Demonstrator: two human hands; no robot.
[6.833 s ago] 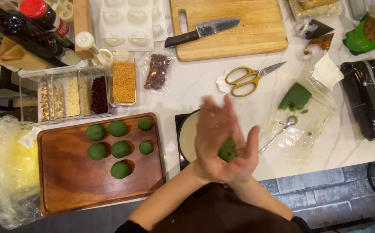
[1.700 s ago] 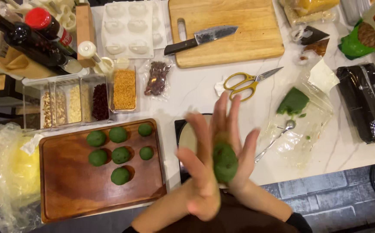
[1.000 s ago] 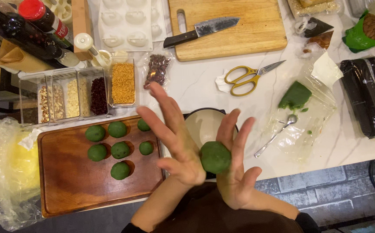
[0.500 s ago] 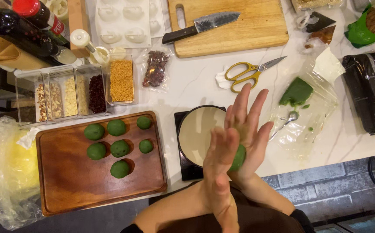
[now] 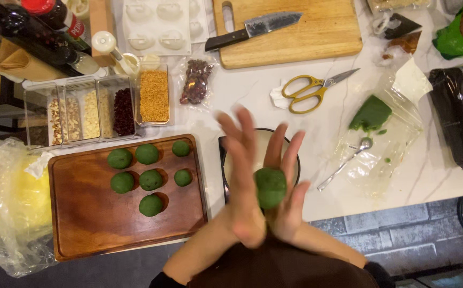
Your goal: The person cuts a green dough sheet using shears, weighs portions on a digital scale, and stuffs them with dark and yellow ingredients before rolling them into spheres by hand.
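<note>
A green dough ball (image 5: 270, 186) is held between the two palms at lower centre of the frame, above the edge of a white marble counter (image 5: 231, 101). The left hand (image 5: 245, 176) is laid over the ball's left side with fingers extended and spread; motion blur is shown on it. The right hand (image 5: 287, 184) is positioned behind and beneath the ball, fingers likewise extended. Neither hand is closed; the ball is pressed between flat palms.

Compared with the view half a second earlier, the palms have been drawn partly apart: the ball was then almost hidden between them, and most of its rounded surface is now exposed. One second earlier it sat uncovered on the right palm. The palms are thus seen sliding across each other repeatedly, which is judged to be rolling, with the ball already near-spherical.

Directly behind the hands, a white dish on a dark square base (image 5: 231, 160) is placed on the counter. At lower left, a wooden tray (image 5: 93, 224) carries seven finished green balls (image 5: 147, 153). At right centre, a green dough block (image 5: 370, 113) and a spoon (image 5: 346, 162) lie on clear plastic film. Yellow-handled scissors (image 5: 309, 92) lie above centre.
</note>
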